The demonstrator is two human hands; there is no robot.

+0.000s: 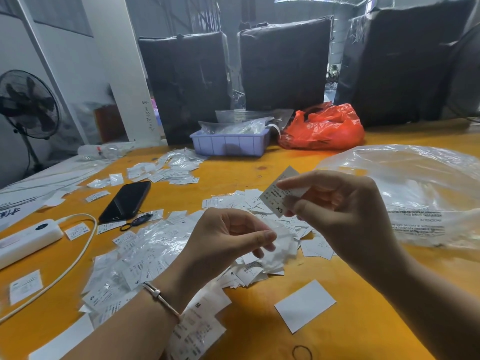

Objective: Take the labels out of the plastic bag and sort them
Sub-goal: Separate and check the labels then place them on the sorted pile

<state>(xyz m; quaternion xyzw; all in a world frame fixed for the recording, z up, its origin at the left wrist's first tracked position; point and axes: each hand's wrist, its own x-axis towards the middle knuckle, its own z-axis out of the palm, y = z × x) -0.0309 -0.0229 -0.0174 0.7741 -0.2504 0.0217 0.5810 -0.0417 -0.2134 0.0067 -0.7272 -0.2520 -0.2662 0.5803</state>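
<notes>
My right hand (337, 203) pinches a small stack of white labels (276, 197) marked "XS", held above the orange table (350, 320). My left hand (226, 237) hovers lower and to the left, its fingers curled and pinching a small clear plastic bag (279, 242). Below both hands lies a heap of loose white labels (249, 274). Several more labels, some in small clear bags (145, 255), spread out to the left. A label stack marked "M" (200, 320) lies by my left wrist.
A large clear plastic bag (415, 193) lies at the right. A black phone (126, 200), a white power bank (26, 240) with its cable, a lilac tray (230, 142), a red bag (324, 129) and a blank white card (305, 305) sit on the table. A rubber band (302, 352) lies near the front edge.
</notes>
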